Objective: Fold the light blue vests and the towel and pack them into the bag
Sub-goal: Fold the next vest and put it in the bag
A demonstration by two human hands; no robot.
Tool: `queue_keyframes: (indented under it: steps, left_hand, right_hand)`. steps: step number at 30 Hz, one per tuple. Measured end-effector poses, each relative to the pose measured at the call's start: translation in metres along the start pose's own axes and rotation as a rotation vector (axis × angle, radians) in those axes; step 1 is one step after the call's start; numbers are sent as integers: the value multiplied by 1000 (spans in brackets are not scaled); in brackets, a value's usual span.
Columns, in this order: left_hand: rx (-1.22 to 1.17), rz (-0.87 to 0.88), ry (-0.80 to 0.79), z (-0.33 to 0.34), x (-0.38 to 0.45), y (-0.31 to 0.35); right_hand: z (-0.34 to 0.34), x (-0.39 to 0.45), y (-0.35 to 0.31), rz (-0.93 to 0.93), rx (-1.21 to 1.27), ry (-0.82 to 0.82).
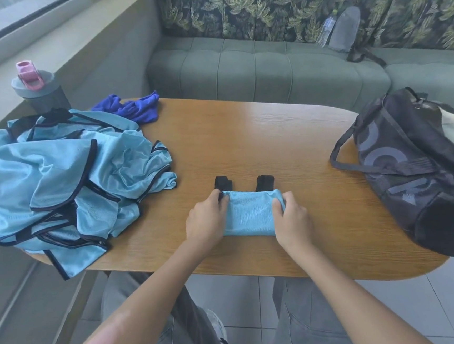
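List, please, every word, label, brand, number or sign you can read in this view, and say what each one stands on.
Nothing can be read for certain.
Bag: large grey printed shapes on its side, some round like letters, cut off and folded, not readable as a word.
Shaker bottle: no print visible.
Folded vest and vest pile: no numbers or labels showing.

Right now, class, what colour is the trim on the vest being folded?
Black, edging the light blue folded vest; the head view shows it.

Person: bare forearms, no sleeves in view; left hand (pixel 206 220) and right hand (pixel 293 218) without rings or watch; grey trousers (pixel 301 316) with visible seams.
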State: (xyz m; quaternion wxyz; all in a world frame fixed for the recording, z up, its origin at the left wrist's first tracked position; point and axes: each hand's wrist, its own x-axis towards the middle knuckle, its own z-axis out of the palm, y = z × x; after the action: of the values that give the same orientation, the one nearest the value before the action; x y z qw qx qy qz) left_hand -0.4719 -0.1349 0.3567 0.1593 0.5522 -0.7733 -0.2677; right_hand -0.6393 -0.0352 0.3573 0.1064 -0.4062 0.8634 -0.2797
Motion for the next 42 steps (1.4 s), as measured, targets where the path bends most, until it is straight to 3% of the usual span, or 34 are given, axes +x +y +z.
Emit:
queue_keyframes:
  steps: [5,9,12,14,17,20,22,26,33,37,40,42]
  left_hand:
    - [232,111,159,1,4,8]
    - [407,596,335,10,19,-6]
    - [490,999,176,7,23,-5]
    - [509,1073,68,5,22,-6]
    - [543,1051,62,6,20,-11]
    - [525,1004,16,6,13,-13]
    - [534,935,-76,5,12,-13]
    - [566,835,-159,9,7,-11]
    - [185,670,-119,9,9,-2]
    - [-76,403,-388,-25,15,20]
    - [-262,247,-659,-52,22,35]
    - [-264,170,-833,-69,24,44]
  right_hand:
    - [1,12,-5,49,-60,-24]
    - [1,16,-7,58,-93,-27]
    - [2,16,-7,87,-97,-13]
    - [1,16,-8,106,-140,13]
    - [-5,19,-8,147,-266,-52]
    - [-13,29,-9,228,-302,-232]
    - [-17,37,-13,306,-160,-349]
    - [-30,44,-27,490,399,-447]
    - [-48,44,-48,531,802,-527]
    - [-58,45,-49,460,1009,-444]
    - [-61,43,-42,239,781,-295]
    - [-67,43,-35,51,608,-277]
